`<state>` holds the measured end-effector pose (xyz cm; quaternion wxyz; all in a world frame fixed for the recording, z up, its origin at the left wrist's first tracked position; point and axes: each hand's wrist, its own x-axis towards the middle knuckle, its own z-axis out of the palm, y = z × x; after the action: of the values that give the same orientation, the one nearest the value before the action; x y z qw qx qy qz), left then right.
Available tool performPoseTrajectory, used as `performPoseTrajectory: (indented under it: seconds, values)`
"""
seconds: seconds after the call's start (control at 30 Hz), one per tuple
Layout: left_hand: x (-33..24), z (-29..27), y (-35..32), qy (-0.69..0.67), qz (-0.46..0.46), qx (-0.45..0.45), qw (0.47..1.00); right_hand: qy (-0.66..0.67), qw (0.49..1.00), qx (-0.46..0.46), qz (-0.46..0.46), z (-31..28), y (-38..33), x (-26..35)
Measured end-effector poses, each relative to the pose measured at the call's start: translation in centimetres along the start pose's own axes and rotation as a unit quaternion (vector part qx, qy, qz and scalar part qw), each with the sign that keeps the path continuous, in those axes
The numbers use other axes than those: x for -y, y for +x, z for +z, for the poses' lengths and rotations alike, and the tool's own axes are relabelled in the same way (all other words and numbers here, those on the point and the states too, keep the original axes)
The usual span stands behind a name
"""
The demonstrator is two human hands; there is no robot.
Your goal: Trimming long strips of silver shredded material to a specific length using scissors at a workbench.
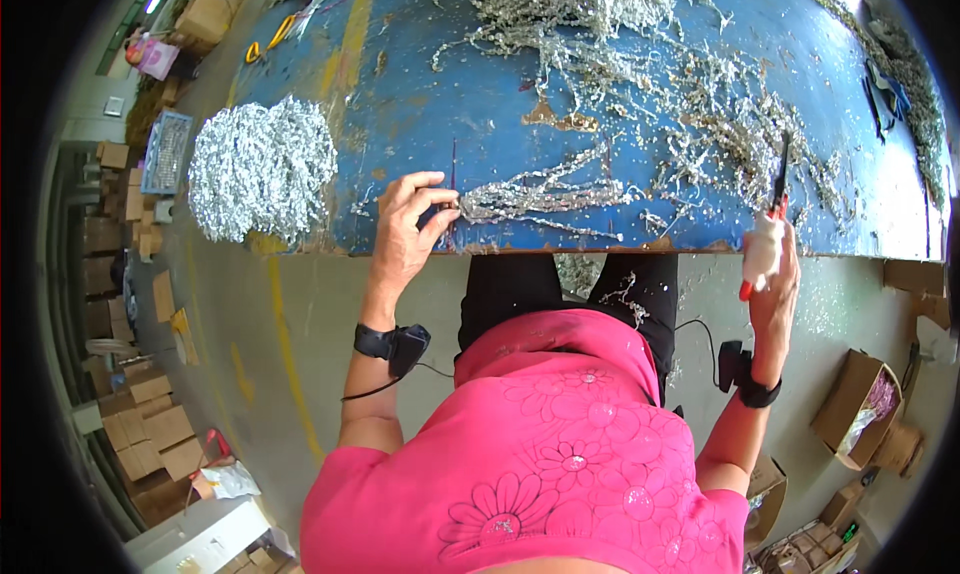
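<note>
My left hand (403, 236) pinches the left end of a thin bundle of silver tinsel strands (545, 199) between thumb and fingers. The bundle lies along the near edge of the blue table (400, 104), its strands fanning out to the right. In my right hand (783, 284) is a pair of scissors (765, 249) with red handles wrapped in white. Their dark blades point away from me over the table edge, apart from the bundle. Whether the blades are parted cannot be made out.
A thick bunch of silver tinsel (262, 169) sits at the table's left corner. More tinsel (580, 4) is heaped at the far side, with loose strands (740, 124) to the right. Yellow-handled scissors (268, 42) lie far left, a dark-blue-handled tool (888, 96) far right. Cardboard boxes (858, 409) stand around.
</note>
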<state>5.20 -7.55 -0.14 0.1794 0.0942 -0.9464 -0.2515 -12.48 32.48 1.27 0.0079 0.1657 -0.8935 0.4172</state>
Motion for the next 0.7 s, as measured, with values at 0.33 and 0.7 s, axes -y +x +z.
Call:
performPoseTrajectory:
  seconds: [0.33, 0.7]
  values:
    - [-2.4, -6.2, -2.5, -0.539, -0.037, -0.071, 0.839, -0.092, 0.99, -0.037, 0.103, 2.6, 1.0, 1.5]
    - [8.4, -22.8, 1.4, -0.179, -0.066, -0.441, 0.877, -0.176, 0.979, -0.097, 0.031, 2.5, 0.2, -3.6]
